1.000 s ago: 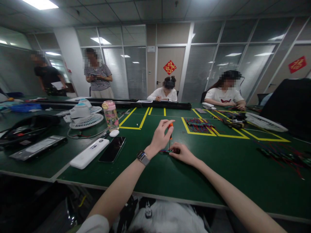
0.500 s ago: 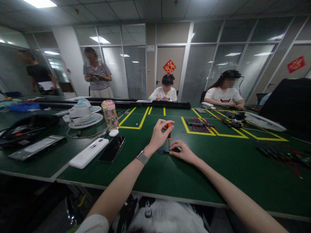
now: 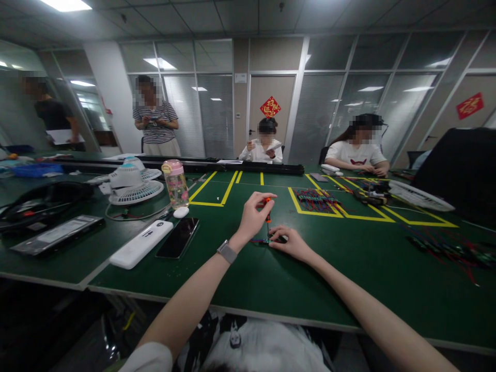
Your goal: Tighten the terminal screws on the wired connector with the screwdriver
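Pinning a small wired part (image 3: pixel 264 241) to the green tabletop (image 3: pixel 271 281), right hand (image 3: pixel 292 244) has its grip pinched shut on it; just behind, left hand (image 3: pixel 252 217), grip closed round an orange-handled screwdriver (image 3: pixel 267 216) held upright, tip down at the part; farther back, coloured wire bundle (image 3: pixel 315 197) inside yellow tape (image 3: pixel 295 202).

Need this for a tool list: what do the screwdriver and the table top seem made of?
Screwdriver in the left hand: bright orange handle looks like plastic; thin dark shaft is probably metal. Table top: matte green mat, perhaps rubber or vinyl, showing almost no glare.
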A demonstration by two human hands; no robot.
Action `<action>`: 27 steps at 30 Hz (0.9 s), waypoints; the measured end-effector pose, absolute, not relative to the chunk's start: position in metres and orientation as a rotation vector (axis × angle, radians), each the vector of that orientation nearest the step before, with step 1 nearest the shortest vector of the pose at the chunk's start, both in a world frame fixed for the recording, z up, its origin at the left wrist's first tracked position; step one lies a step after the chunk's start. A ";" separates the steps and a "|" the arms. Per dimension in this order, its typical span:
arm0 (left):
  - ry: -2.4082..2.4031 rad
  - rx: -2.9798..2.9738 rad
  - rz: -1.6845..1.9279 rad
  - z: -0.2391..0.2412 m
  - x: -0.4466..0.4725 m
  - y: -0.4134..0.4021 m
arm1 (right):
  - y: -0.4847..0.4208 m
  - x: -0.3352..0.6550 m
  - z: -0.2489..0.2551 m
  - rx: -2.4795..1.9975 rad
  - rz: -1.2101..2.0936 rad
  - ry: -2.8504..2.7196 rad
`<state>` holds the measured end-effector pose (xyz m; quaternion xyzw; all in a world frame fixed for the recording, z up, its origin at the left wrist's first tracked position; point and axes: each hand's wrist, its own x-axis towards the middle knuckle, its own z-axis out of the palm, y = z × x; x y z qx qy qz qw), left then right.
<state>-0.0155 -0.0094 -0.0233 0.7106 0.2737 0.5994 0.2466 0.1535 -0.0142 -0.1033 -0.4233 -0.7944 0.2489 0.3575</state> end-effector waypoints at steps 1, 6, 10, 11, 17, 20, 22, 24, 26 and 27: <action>0.746 1.928 1.637 -0.023 -0.016 -0.009 | -0.014 0.153 -0.103 -1.093 0.644 -2.049; 0.623 1.747 1.532 -0.022 -0.015 -0.004 | -0.017 0.152 -0.100 -1.097 0.651 -2.042; 0.610 1.707 1.523 -0.022 -0.014 -0.004 | -0.017 0.153 -0.100 -1.087 0.653 -2.049; 0.625 1.719 1.537 -0.023 -0.013 -0.004 | -0.016 0.153 -0.100 -1.086 0.653 -2.055; 0.669 1.727 1.538 -0.022 -0.013 -0.009 | -0.015 0.154 -0.103 -1.117 0.636 -2.063; 0.653 1.693 1.517 -0.021 -0.013 -0.009 | -0.015 0.153 -0.103 -1.124 0.645 -2.058; 0.649 1.684 1.505 -0.022 -0.013 -0.008 | -0.015 0.152 -0.103 -1.130 0.639 -2.055; 0.664 1.732 1.511 -0.023 -0.013 -0.008 | -0.016 0.152 -0.103 -1.132 0.629 -2.051; 0.714 1.854 1.563 -0.024 -0.014 -0.009 | -0.016 0.152 -0.103 -1.130 0.626 -2.050; 0.751 1.929 1.601 -0.024 -0.014 -0.010 | -0.016 0.152 -0.103 -1.127 0.626 -2.051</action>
